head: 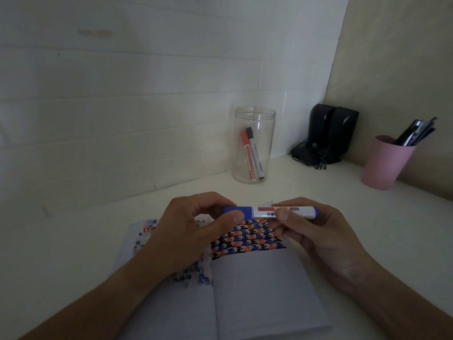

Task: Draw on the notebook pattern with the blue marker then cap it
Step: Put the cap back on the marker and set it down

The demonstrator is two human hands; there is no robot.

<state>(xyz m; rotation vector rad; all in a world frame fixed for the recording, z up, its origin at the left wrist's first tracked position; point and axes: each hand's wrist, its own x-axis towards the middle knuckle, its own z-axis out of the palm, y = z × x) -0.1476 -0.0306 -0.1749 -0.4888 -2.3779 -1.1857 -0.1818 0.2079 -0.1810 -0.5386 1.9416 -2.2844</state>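
Note:
An open notebook (257, 285) lies on the white desk, with a blue, orange and black pattern (250, 239) across the top of its right page. Above the pattern I hold the blue marker (264, 211) level, crosswise. My left hand (191, 231) pinches its blue cap (232, 210) at the left end. My right hand (316, 231) grips the white barrel. The cap sits on the marker's end; whether it is pressed fully home I cannot tell. My left hand hides part of the left page.
A clear jar (253, 146) with a red and a black marker stands behind the notebook. Black speakers (331, 136) occupy the corner. A pink cup (386, 163) of pens stands at the right by the wall.

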